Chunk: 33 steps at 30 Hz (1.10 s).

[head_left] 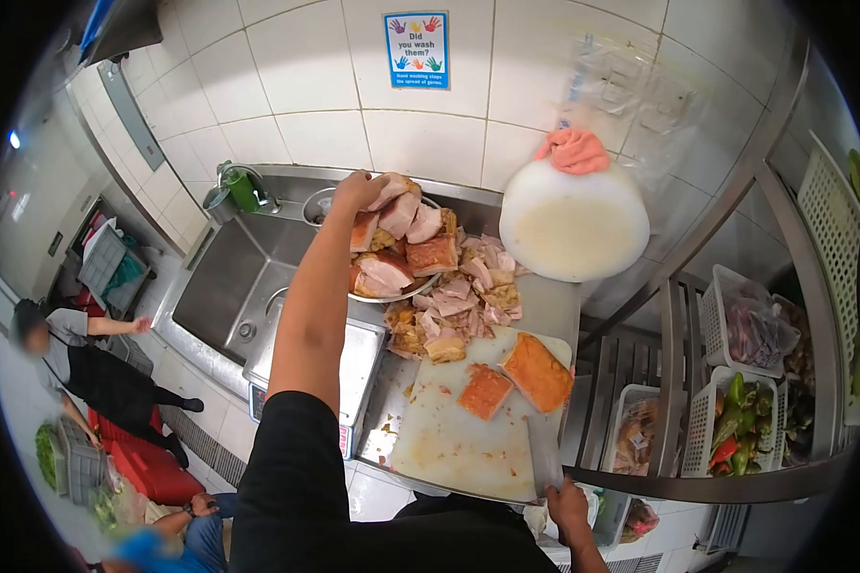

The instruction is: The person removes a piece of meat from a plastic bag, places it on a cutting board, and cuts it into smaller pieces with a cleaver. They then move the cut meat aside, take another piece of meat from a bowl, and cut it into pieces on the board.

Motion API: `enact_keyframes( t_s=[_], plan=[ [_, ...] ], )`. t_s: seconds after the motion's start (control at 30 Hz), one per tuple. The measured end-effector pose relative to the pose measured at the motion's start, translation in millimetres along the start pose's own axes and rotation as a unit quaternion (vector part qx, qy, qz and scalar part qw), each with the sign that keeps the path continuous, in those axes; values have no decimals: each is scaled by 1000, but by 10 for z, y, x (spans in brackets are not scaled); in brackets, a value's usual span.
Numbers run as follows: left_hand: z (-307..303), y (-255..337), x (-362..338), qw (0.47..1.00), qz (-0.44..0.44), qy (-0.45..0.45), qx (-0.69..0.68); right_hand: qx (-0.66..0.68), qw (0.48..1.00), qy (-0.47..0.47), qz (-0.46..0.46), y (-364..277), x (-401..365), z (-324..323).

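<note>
Fingers of the left hand (356, 191) are curled shut on the topmost pork piece (393, 190) of a heap in a metal bowl (389, 298), just above the centre of the frame. The black-sleeved arm runs up to it from the bottom edge.

At the bottom right, the fingers of the right hand (569, 504) are wrapped around the handle end of a cleaver (545, 449). Its blade lies over the right edge of a white cutting board (444, 444) on the steel surface (549, 306).

Two crisp-skinned pork slabs (538, 371) lie on the board's upper part, and chopped meat (459, 298) is piled between them and the bowl. A round white board (573, 224) leans on the tiled wall at upper right, with a pink cloth (573, 151) on top. A sink (229, 286) lies left of the bowl. Baskets of vegetables (741, 420) sit at the right edge. Another person (86, 368) stands at the far left.
</note>
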<state>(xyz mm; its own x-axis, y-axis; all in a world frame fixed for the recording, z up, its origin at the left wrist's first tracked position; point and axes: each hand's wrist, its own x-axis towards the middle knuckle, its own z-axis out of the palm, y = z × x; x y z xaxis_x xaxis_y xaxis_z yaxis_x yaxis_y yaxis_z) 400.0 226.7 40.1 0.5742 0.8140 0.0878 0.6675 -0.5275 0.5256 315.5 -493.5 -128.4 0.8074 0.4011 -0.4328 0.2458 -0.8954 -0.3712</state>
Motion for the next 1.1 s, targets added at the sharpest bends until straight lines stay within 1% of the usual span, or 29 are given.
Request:
enact_keyframes(
  t_s=[0.1,0.17,0.2,0.23,0.27,0.3,0.33,0.37,0.4,0.43,0.5,0.53,0.57,0.6,0.67,0.7,0.77,0.8,0.83,0.87,0.9,0.93,0.97,1.03,1.07,1.1],
  plan=[
    [-41,14,-28,1000,4,20,20,4,1000,3,-13,42,14,33],
    [-158,144,-212,997,4,61,43,8,1000,4,-15,53,25,55],
    [-124,99,-157,996,25,71,43,8,1000,0,-12,51,50,65],
    [-49,47,-112,989,82,116,52,5,1000,-7,-4,88,28,81],
    [-99,191,-289,986,85,133,46,12,1000,-9,-14,89,8,57],
    [-97,278,-427,976,109,184,33,19,999,-10,-26,68,2,34],
    [-97,383,-571,968,131,215,16,13,1000,-3,-17,59,13,42],
    [-20,469,-765,971,127,202,14,8,1000,6,-10,47,4,44],
    [71,575,-1016,965,173,174,-88,5,1000,-1,-3,18,-6,8],
    [180,666,-1284,946,216,149,-188,7,1000,-13,5,-23,3,-34],
    [532,807,-2078,976,181,2,-123,9,999,-28,12,-31,1,-47],
    [742,756,-2428,949,233,-111,-182,10,1000,-14,-7,-13,3,-27],
    [1032,742,-2740,967,159,-185,-72,11,1000,1,-26,4,0,-18],
    [1156,787,-3100,949,157,-254,-103,11,1000,0,-25,8,-4,-25],
    [1708,723,-3570,958,107,-267,1,18,999,0,-34,2,6,-43],
    [1808,724,-3780,958,104,-267,1,17,999,-3,-35,20,24,-40],
    [1916,727,-4104,975,96,-184,77,14,998,0,-60,67,57,-19],
    [1804,757,-4087,964,71,-247,70,14,998,-3,-60,56,62,-37],
    [1777,680,-4068,963,70,-250,71,14,998,-5,-61,36,62,-56],
    [1734,566,-4077,935,163,-304,86,14,998,-9,-62,41,50,-67],
    [1690,449,-4118,895,253,-353,97,14,998,-14,-60,71,52,-62],
    [1606,359,-4253,878,321,-339,105,13,997,-10,-72,97,66,-45],
    [1531,285,-4308,876,320,-345,106,14,996,-5,-84,121,82,-28],
    [1228,239,-4407,878,367,-285,112,15,997,-23,-70,128,95,-39],
    [1104,174,-4348,911,318,-262,-13,15,997,-17,-77,134,100,-33],
    [1014,112,-4255,927,260,-234,-137,15,996,-11,-83,139,101,-31]
  ],
)
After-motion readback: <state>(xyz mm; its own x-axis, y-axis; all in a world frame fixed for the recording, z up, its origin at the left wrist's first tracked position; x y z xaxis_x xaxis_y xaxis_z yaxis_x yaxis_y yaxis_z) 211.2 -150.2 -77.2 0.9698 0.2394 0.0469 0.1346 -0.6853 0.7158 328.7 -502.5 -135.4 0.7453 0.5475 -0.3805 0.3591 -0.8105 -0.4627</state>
